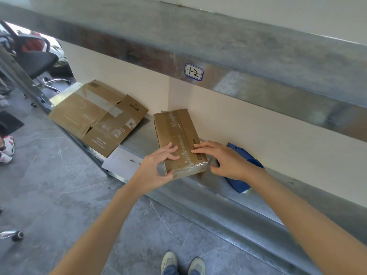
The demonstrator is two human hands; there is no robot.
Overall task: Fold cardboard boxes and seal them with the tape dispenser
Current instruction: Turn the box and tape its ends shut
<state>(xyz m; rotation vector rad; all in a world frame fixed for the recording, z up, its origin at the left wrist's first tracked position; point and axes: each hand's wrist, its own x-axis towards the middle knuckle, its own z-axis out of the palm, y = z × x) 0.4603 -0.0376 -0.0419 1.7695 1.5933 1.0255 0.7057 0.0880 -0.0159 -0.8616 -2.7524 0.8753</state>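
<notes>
On dull metal shelf [218,195]: tape-glossed oblong cardboard box [176,132], left hand [156,167] gripping its corner, right hand [220,157] flat atop.

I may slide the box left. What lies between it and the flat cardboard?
Head view: bare shelf between box and flat cardboard; a white paper lies at the front edge.
</notes>
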